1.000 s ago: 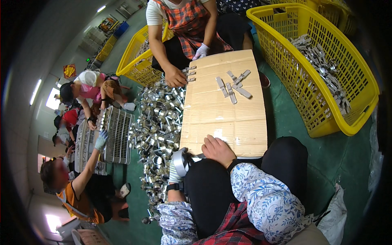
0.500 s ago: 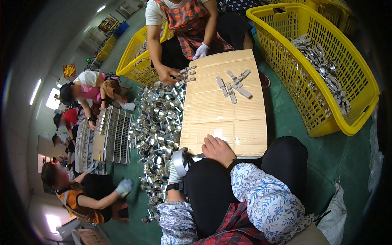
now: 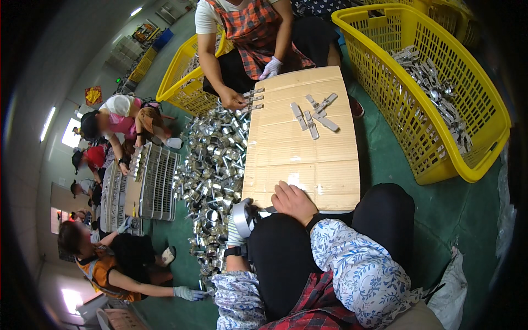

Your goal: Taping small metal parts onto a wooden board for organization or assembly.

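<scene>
While the left hand (image 3: 236, 231), in a striped glove, is at the near left corner of the cardboard (image 3: 300, 157), a silver ring (image 3: 241, 217) sits at its fingers; I cannot tell whether they are closed on it or pass through it. The bare right hand (image 3: 295, 203) lies palm down on the cardboard's near edge, fingers loosely bent; whether anything is under them is hidden.

Beyond the right hand, several loose clips (image 3: 324, 122) lie on the cardboard. Farther off, to their left, more clips (image 3: 256, 98) stick out over the edge, touched by a co-worker's bare fingers (image 3: 234, 100); that person's gloved hand (image 3: 271, 69) rests right of these.

A heap of metal cups (image 3: 217, 154) spreads left of and beyond the left hand. Another co-worker's glove (image 3: 190, 293) reaches toward its near end. Well right of the right hand stands a yellow basket (image 3: 385, 82) holding metal parts (image 3: 434, 96).
</scene>
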The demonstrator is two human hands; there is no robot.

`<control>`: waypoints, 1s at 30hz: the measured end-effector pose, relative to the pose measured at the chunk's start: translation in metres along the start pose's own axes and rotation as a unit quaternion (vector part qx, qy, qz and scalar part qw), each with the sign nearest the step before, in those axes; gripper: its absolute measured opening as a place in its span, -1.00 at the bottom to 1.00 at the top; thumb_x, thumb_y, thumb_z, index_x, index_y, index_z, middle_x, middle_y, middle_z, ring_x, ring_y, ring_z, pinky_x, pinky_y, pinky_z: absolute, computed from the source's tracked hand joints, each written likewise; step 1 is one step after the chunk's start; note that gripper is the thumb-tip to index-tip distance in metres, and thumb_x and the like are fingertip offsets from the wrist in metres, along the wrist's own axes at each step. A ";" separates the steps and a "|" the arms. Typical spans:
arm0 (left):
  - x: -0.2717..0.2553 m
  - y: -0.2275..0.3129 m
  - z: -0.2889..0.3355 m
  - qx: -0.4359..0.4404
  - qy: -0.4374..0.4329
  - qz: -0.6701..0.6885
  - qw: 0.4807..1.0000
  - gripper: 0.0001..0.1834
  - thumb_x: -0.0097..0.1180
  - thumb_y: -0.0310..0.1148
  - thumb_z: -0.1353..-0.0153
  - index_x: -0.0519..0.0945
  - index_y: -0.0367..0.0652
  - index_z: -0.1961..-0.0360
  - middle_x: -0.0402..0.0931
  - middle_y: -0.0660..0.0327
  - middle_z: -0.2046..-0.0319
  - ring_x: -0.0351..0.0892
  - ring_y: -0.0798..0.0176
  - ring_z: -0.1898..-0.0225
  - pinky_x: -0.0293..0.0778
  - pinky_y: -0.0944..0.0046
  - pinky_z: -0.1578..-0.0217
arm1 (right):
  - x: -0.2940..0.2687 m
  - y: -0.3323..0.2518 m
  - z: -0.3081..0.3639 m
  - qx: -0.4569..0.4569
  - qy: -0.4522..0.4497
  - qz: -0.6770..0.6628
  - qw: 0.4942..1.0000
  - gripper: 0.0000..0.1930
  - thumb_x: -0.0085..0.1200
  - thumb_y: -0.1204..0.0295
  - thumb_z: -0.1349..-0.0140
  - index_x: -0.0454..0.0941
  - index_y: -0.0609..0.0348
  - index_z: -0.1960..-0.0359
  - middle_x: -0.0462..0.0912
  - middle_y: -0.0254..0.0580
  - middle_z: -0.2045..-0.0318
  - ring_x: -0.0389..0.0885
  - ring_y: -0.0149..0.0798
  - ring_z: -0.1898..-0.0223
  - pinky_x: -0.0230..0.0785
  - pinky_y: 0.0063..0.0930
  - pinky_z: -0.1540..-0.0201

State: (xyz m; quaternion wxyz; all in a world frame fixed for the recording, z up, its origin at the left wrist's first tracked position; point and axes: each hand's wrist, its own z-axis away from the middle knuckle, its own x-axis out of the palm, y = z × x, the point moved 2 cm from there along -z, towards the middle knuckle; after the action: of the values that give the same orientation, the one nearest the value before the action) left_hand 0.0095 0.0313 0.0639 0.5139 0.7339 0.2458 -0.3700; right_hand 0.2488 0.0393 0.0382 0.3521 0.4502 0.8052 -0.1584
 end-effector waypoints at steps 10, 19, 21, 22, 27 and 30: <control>0.000 -0.002 0.002 -0.033 -0.017 0.011 0.999 -0.44 -0.12 -0.02 -0.64 0.55 -0.39 -0.20 0.68 0.04 0.16 0.70 0.11 0.11 0.58 0.16 0.06 | -0.002 -0.002 -0.002 0.001 -0.002 -0.003 1.000 -0.80 0.11 0.29 -0.25 0.62 0.06 0.17 0.68 -0.13 0.00 0.63 -0.06 -0.18 0.51 -0.29 -0.11; 0.001 -0.004 0.002 0.047 0.014 -0.056 0.997 -0.65 0.20 -0.34 -0.35 0.61 -0.36 -0.05 0.68 -0.07 0.12 0.68 -0.15 0.08 0.57 -0.01 0.04 | -0.002 -0.003 -0.002 0.001 -0.005 -0.001 1.000 -0.80 0.09 0.29 -0.27 0.62 0.06 0.17 0.69 -0.13 -0.01 0.62 -0.06 -0.18 0.50 -0.28 -0.10; 0.002 -0.011 0.004 0.024 0.011 -0.030 0.999 -0.65 0.20 -0.35 -0.34 0.62 -0.35 -0.06 0.68 -0.07 0.09 0.67 -0.16 0.06 0.56 -0.02 0.02 | -0.002 -0.004 -0.003 -0.001 -0.005 0.000 1.000 -0.80 0.09 0.29 -0.27 0.62 0.06 0.17 0.69 -0.13 0.00 0.63 -0.06 -0.18 0.51 -0.28 -0.09; 0.003 -0.011 0.004 0.017 0.010 -0.021 1.000 -0.65 0.21 -0.35 -0.33 0.62 -0.35 -0.06 0.68 -0.08 0.08 0.67 -0.17 0.06 0.56 -0.02 0.02 | -0.001 -0.004 -0.002 -0.002 -0.007 0.002 1.000 -0.80 0.09 0.29 -0.26 0.62 0.06 0.17 0.69 -0.13 0.00 0.63 -0.06 -0.18 0.51 -0.28 -0.09; 0.004 -0.015 0.006 -0.003 0.003 -0.014 1.000 -0.65 0.21 -0.36 -0.34 0.61 -0.35 -0.07 0.67 -0.08 0.05 0.66 -0.16 0.03 0.55 -0.01 -0.03 | 0.000 -0.003 -0.002 -0.002 -0.003 -0.005 1.000 -0.80 0.10 0.30 -0.26 0.63 0.06 0.17 0.69 -0.13 0.00 0.63 -0.05 -0.18 0.51 -0.29 -0.08; 0.009 -0.006 0.000 -0.008 0.030 0.030 0.999 -0.47 -0.09 -0.06 -0.58 0.64 -0.39 -0.03 0.70 -0.03 0.25 0.69 -0.05 0.20 0.57 0.03 0.14 | -0.001 0.000 0.000 -0.003 -0.007 0.001 1.000 -0.80 0.10 0.30 -0.25 0.63 0.06 0.17 0.69 -0.13 0.00 0.63 -0.05 -0.18 0.51 -0.29 -0.08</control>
State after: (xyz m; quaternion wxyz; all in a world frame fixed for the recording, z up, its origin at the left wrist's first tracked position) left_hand 0.0108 0.0334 0.0537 0.5229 0.7477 0.2414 -0.3306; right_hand 0.2493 0.0388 0.0385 0.3591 0.4487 0.8028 -0.1592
